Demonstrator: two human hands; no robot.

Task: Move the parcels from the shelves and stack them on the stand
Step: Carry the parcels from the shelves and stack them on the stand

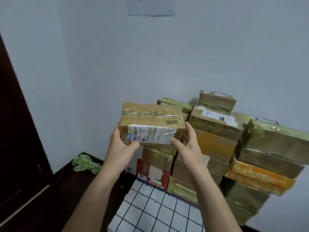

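Note:
A taped brown cardboard parcel (151, 122) with a white shipping label on its near face is held up in front of me. My left hand (121, 144) grips its lower left corner and my right hand (187, 144) grips its lower right corner. Below and behind it stands a stack of several parcels (215, 129) on the stand (155, 208), which is covered with a white cloth with a dark grid. A red box (151, 173) sits at the stack's lower left. The held parcel hangs just above the left column of the stack.
A white wall lies behind the stack, with a paper sign (151, 5) high up. A dark wooden door (18, 131) is at the left. A crumpled green bag (86, 163) lies on the dark floor by the wall.

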